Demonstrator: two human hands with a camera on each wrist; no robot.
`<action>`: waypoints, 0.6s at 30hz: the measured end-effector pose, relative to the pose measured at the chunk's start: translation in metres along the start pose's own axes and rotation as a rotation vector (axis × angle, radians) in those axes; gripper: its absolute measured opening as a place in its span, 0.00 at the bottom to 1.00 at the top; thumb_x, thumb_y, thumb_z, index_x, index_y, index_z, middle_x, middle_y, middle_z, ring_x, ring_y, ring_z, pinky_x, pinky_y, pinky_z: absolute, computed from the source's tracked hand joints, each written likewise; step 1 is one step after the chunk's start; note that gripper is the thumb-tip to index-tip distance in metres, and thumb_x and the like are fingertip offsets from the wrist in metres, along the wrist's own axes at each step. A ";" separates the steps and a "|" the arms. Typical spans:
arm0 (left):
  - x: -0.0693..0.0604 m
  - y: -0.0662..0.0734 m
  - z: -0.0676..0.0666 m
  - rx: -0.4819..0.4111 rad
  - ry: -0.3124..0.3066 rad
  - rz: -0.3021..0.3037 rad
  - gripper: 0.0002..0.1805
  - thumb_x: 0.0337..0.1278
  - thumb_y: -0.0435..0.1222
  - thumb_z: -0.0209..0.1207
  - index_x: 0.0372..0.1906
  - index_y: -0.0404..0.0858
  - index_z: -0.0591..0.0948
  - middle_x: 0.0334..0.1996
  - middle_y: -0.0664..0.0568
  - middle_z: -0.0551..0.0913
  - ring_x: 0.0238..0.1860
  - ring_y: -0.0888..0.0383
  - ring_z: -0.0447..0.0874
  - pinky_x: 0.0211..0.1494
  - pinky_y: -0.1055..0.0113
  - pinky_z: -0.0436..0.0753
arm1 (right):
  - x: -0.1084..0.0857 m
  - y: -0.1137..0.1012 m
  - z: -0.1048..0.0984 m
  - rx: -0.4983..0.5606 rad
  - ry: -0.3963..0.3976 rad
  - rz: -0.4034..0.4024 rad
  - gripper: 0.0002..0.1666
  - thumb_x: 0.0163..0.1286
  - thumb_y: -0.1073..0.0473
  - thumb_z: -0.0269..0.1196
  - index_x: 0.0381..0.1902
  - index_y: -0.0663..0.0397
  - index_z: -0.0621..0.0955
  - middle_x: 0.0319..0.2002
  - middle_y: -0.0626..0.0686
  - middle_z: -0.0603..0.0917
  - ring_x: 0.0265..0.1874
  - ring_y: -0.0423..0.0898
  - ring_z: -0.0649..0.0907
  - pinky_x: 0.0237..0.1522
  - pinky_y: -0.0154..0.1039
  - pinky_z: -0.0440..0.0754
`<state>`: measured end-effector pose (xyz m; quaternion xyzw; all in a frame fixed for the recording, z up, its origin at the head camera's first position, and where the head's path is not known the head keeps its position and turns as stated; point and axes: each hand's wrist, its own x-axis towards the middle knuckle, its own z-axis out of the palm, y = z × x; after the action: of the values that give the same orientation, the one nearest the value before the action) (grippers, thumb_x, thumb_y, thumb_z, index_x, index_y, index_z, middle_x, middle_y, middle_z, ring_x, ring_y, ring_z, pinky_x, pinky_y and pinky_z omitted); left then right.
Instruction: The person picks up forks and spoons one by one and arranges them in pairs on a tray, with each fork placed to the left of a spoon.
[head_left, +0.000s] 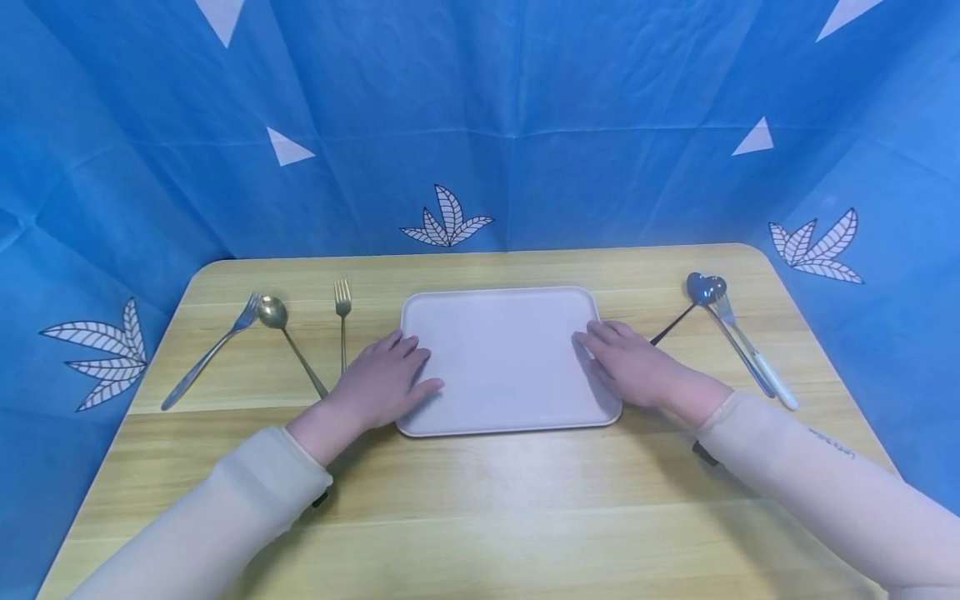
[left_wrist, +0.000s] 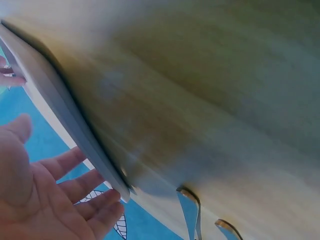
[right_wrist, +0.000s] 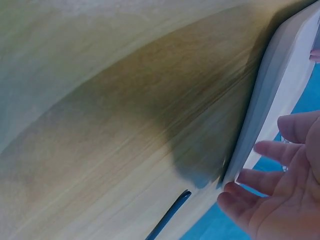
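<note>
A pale, rectangular tray (head_left: 502,358) with rounded corners and a raised rim lies flat in the middle of the wooden table. My left hand (head_left: 382,379) is at the tray's left side, fingers spread and fairly straight over the rim. Across from it, my right hand (head_left: 622,362) lies at the right side in much the same way. In the left wrist view the fingertips (left_wrist: 112,200) meet the tray's edge (left_wrist: 65,107). Fingers of the right hand (right_wrist: 280,185) likewise reach the rim (right_wrist: 267,107) in the right wrist view. Neither hand is curled round anything.
Left of the tray lie a silver fork (head_left: 210,354), a gold spoon (head_left: 273,313) and a gold fork (head_left: 342,302). Several utensils overlap at the right, including a dark spoon (head_left: 699,288) and a white-handled fork (head_left: 772,379). Blue patterned cloth (head_left: 517,192) hangs behind the table.
</note>
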<state>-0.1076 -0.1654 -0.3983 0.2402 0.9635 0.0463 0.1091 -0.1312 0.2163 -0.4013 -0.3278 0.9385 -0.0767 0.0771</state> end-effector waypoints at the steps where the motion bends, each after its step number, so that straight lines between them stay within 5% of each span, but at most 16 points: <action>1: 0.001 0.000 0.000 0.002 -0.002 0.000 0.35 0.72 0.57 0.48 0.67 0.33 0.73 0.69 0.34 0.69 0.73 0.33 0.58 0.73 0.42 0.60 | 0.000 0.000 0.000 0.000 0.007 0.005 0.27 0.75 0.62 0.54 0.68 0.70 0.69 0.67 0.75 0.67 0.67 0.72 0.66 0.68 0.63 0.62; 9: 0.004 -0.004 0.002 0.028 0.066 0.016 0.25 0.72 0.39 0.55 0.63 0.23 0.73 0.63 0.32 0.74 0.70 0.36 0.65 0.71 0.48 0.65 | 0.005 0.002 0.001 -0.011 0.058 0.048 0.31 0.71 0.61 0.61 0.64 0.78 0.69 0.65 0.78 0.68 0.65 0.71 0.69 0.67 0.60 0.65; 18: 0.005 -0.004 0.000 -0.025 0.164 0.018 0.19 0.72 0.22 0.44 0.62 0.18 0.70 0.59 0.27 0.75 0.62 0.37 0.75 0.65 0.49 0.73 | 0.010 0.006 0.004 0.007 0.102 0.117 0.29 0.70 0.63 0.60 0.63 0.77 0.71 0.62 0.75 0.72 0.62 0.69 0.74 0.64 0.58 0.70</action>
<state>-0.1140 -0.1666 -0.3995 0.2427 0.9664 0.0789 0.0326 -0.1411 0.2143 -0.4073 -0.2677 0.9585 -0.0919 0.0345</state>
